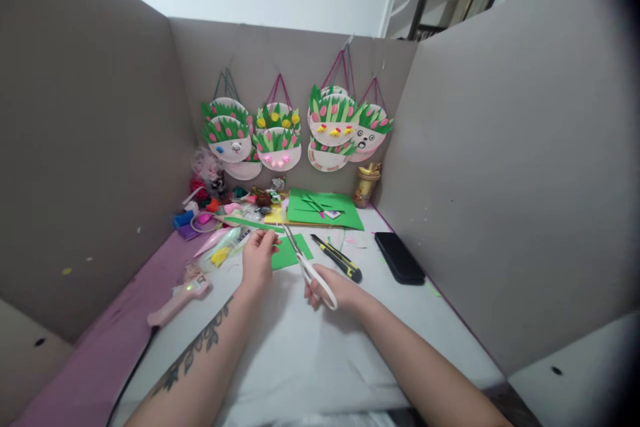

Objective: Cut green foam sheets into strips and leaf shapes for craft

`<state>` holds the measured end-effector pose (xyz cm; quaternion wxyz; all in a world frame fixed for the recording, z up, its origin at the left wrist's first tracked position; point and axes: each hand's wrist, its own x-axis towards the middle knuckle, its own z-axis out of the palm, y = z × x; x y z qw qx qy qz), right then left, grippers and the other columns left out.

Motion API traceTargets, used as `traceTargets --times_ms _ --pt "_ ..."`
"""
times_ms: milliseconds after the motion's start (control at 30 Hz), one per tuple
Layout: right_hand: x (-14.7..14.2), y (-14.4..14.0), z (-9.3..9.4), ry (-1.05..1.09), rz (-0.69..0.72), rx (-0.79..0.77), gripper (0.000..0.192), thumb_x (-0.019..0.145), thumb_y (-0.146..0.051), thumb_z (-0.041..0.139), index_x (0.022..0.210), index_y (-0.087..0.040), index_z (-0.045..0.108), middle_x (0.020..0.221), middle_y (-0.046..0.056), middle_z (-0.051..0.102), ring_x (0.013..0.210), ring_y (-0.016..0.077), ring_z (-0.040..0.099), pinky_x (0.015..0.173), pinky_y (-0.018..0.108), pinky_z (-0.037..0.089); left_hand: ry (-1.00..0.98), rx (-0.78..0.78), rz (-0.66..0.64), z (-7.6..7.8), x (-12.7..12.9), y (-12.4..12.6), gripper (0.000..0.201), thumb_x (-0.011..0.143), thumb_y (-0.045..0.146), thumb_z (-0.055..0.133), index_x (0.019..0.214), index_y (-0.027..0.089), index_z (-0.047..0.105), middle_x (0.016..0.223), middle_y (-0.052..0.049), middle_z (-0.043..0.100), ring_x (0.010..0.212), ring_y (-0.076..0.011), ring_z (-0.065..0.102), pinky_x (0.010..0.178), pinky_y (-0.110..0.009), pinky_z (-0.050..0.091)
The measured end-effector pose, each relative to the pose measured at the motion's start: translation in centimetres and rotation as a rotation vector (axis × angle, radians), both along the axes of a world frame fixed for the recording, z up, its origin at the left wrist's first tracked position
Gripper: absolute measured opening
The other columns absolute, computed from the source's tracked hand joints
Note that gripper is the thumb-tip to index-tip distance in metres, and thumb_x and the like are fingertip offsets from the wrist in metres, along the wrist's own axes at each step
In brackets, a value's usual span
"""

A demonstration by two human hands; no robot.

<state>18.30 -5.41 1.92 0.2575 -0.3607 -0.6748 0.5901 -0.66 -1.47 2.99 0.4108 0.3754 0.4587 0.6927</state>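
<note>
my left hand (259, 258) pinches the near edge of a green paper piece (290, 251) lying on the white table (300, 347). my right hand (334, 288) is closed through the loops of the white scissors (307, 267), blades angled up over the paper. the risk, i think: my left fingertips sit close to the blades, so a hasty snip could nick them, or the thin sheet could buckle and cut crooked. a utility knife (337, 257) lies just beside my right hand.
</note>
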Motion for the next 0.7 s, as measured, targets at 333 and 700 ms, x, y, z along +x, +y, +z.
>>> traceTargets --times_ms 333,700 --pt "-0.7 0.8 -1.2 -0.016 -0.071 -0.132 0.025 0.062 -0.023 0.062 0.079 -0.019 0.044 0.072 -0.002 0.06 0.05 0.0092 0.057 0.045 0.02 0.043 -0.083 -0.045 -0.04 0.4 0.9 -0.7 0.028 0.065 0.04 0.068 0.069 0.018 0.05 0.073 0.001 0.057 0.082 -0.0179 0.062 0.067 -0.026 0.045" --pt "-0.7 1.0 -1.2 0.0 -0.11 -0.153 0.026 0.063 -0.026 0.064 0.078 -0.02 0.044 0.066 -0.003 0.058 0.047 0.0091 0.054 0.043 0.02 0.043 -0.012 -0.06 -0.033 0.2 0.7 -0.6 0.026 0.064 0.039 0.065 0.069 0.018 0.051 0.07 0.001 0.058 0.08 -0.0195 0.064 0.064 -0.026 0.046"
